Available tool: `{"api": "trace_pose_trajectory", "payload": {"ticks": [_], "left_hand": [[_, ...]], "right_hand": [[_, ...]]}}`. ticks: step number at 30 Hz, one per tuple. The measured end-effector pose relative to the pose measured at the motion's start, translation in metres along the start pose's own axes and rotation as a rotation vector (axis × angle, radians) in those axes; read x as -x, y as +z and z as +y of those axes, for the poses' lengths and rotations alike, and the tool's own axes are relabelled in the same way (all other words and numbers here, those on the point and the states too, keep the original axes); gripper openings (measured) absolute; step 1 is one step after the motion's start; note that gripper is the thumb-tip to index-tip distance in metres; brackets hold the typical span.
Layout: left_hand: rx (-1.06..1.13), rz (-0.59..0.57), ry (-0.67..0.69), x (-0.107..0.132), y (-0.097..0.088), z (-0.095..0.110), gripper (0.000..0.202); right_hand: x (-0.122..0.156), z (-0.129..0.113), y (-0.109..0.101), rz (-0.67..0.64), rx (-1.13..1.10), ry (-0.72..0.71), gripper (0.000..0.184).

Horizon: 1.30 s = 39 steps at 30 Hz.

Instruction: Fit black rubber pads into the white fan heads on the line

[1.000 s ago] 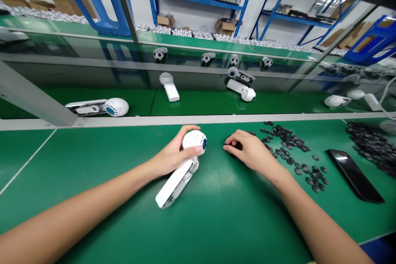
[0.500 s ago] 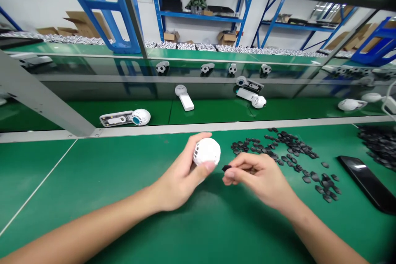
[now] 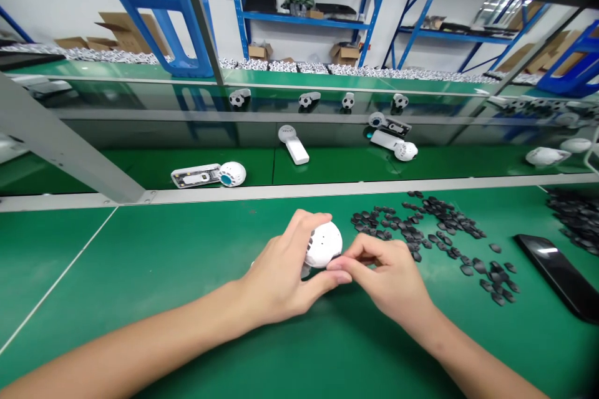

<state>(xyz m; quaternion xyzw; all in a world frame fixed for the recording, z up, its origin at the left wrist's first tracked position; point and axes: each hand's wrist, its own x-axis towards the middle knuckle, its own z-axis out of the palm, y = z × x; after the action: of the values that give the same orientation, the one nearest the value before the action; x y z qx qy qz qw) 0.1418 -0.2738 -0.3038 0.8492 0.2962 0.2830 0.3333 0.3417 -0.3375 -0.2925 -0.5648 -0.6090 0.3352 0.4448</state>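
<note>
My left hand is wrapped round a white handheld fan, its round perforated head showing above my thumb and its handle hidden behind the palm. My right hand is pinched with fingertips pressed against the lower side of the fan's head; whatever it pinches is hidden. Both hands hover over the green bench. A scatter of several small black parts lies just right of my hands.
A black phone lies at the right, beside another heap of black parts. Behind a grey rail, a green conveyor carries more white fans, one opened, one whole, a pair. Blue racks and cartons stand beyond.
My left hand lifted the fan off the bench and turned its head toward me. My right hand picked a small black part from the pile and brought it against the fan's head.
</note>
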Motion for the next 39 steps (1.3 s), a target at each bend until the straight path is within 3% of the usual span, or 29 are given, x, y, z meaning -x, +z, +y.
{"api": "trace_pose_trajectory", "payload": {"ticks": [3, 5, 8, 11, 14, 19, 24, 28, 34, 39], "left_hand": [[0.001, -0.033, -0.001, -0.005, -0.005, 0.0, 0.069], [0.039, -0.088, -0.012, -0.01, -0.011, 0.003, 0.071], [0.126, -0.182, -0.152, -0.018, -0.021, 0.011, 0.068], [0.149, -0.246, -0.239, -0.019, -0.025, 0.018, 0.051], [0.125, -0.269, -0.171, -0.015, -0.023, 0.019, 0.046], [0.142, -0.196, -0.081, -0.007, -0.019, 0.01, 0.045], [0.099, 0.035, 0.189, -0.009, -0.012, -0.004, 0.073], [0.007, 0.052, 0.326, -0.014, -0.009, -0.019, 0.078], [-0.436, 0.182, 0.392, -0.011, -0.012, -0.041, 0.065], [-0.488, 0.159, 0.391, -0.005, -0.007, -0.045, 0.064]], "right_hand": [[-0.003, 0.006, 0.0, -0.013, 0.054, -0.073, 0.023], [-0.006, 0.01, -0.005, -0.09, 0.115, -0.159, 0.025], [-0.014, 0.016, -0.025, -0.224, 0.142, -0.244, 0.03], [-0.027, 0.023, -0.054, -0.129, 0.185, -0.149, 0.038], [-0.041, 0.035, -0.077, 0.009, 0.419, -0.012, 0.041], [-0.053, 0.058, -0.081, -0.077, 0.649, -0.044, 0.026], [-0.056, 0.074, -0.071, -0.077, 0.768, -0.087, 0.03], [-0.061, 0.082, -0.067, -0.068, 0.791, -0.069, 0.026], [-0.071, 0.089, -0.064, 0.021, 0.769, -0.011, 0.032], [-0.075, 0.092, -0.064, 0.103, 0.824, 0.048, 0.03]]}}
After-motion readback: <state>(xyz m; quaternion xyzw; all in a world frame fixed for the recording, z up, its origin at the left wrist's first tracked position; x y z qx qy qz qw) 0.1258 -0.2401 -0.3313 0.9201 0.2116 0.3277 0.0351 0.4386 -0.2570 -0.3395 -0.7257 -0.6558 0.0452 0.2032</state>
